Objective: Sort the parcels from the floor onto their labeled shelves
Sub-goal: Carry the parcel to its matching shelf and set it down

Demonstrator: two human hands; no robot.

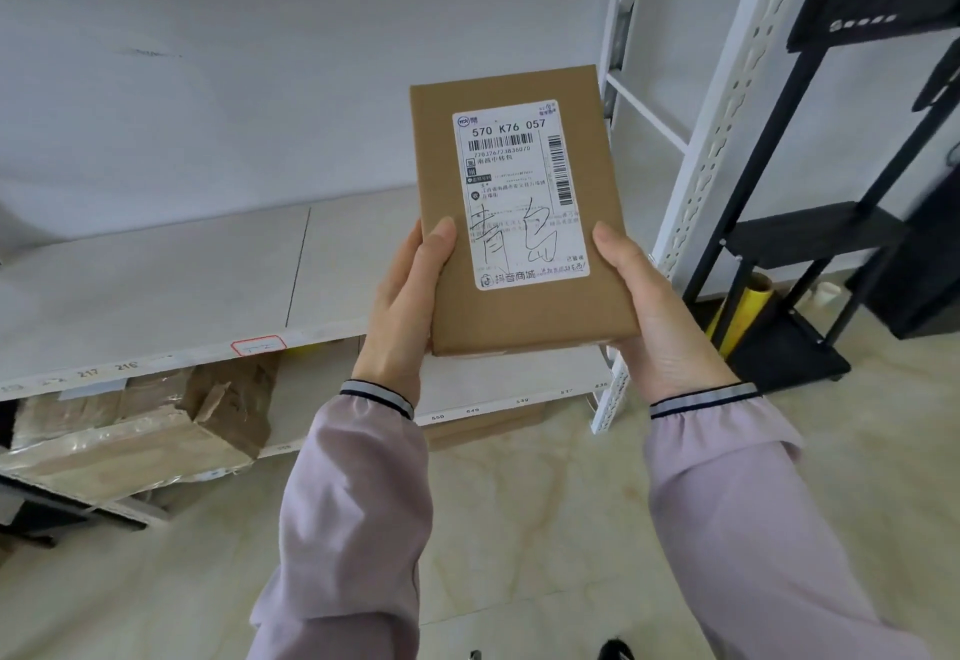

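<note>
Midair, parcel (519, 212) between left hand (405, 296) and right hand (649, 311), above shelf edge (156, 355).

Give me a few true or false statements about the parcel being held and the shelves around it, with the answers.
1. Both the left hand and the right hand hold the flat brown cardboard parcel. True.
2. The parcel's white shipping label faces away from the camera. False: it faces the camera, with handwriting across it.
3. The grey shelf board directly behind the parcel is stacked with boxes. False: it looks bare.
4. A taped brown box sits on the lower shelf at left. True.
5. A yellow roll leans by the black rack. True.
</note>
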